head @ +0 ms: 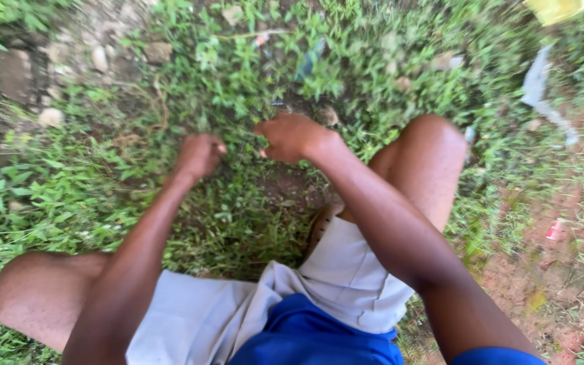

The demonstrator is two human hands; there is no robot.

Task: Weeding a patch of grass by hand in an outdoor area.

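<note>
I am crouched over a patch of low green weeds (pixel 238 88). My left hand (pixel 199 155) is curled into a fist just above the plants; whether it grips stems is unclear through the blur. My right hand (pixel 293 136) reaches down with fingers bent into the weeds beside it. A small patch of bare brown soil (pixel 292 186) lies just below my hands. My knees sit on either side, in light grey shorts (pixel 346 270).
Stones and pebbles (pixel 52 116) lie at the upper left. Bits of litter are scattered about: a white plastic strip (pixel 539 84), a yellow wrapper (pixel 557 8), a small red scrap (pixel 554 230). Reddish bare earth (pixel 555 284) runs along the right.
</note>
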